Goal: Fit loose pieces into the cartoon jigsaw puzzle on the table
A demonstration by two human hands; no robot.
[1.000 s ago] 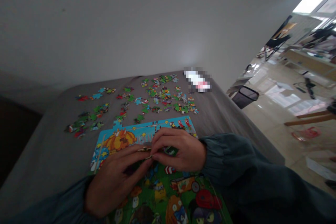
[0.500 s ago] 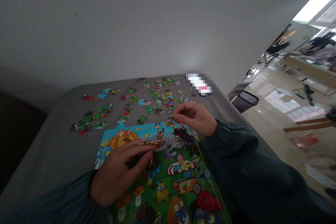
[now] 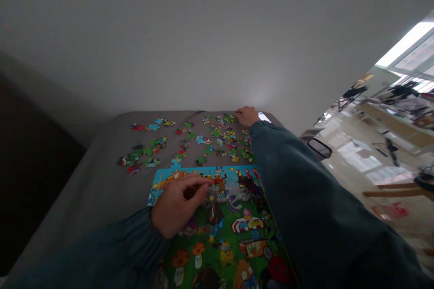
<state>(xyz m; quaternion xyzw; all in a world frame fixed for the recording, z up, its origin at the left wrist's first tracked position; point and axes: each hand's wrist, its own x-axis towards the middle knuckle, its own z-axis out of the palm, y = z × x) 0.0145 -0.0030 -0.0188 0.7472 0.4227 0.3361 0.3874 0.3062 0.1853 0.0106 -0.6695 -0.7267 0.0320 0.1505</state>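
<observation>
My left hand [image 3: 181,203] rests over the upper left of a colourful cartoon jigsaw puzzle [image 3: 220,221]. Its thumb and forefinger are pinched; what lies between the tips is too small to make out. My right hand [image 3: 247,116] reaches to the far edge of the cloth, fingers bent down by green puzzle pieces [image 3: 229,118]; its fingertips are partly hidden. A yellowish puzzle piece [image 3: 233,157] lies just beyond the puzzle's top edge. One blue piece [image 3: 176,165] juts out from that edge on the left.
Loose puzzle pieces [image 3: 137,156] lie in scattered groups across the grey cloth [image 3: 101,180]. A lit phone [image 3: 264,118] lies beside my right wrist. The pale wall [image 3: 190,45] rises behind the surface. A dark basket [image 3: 319,148] stands off to the right.
My right hand has let go of the yellowish puzzle piece near the puzzle's top edge and moved away to the far pieces. The thumb and forefinger of my left hand have closed together.
</observation>
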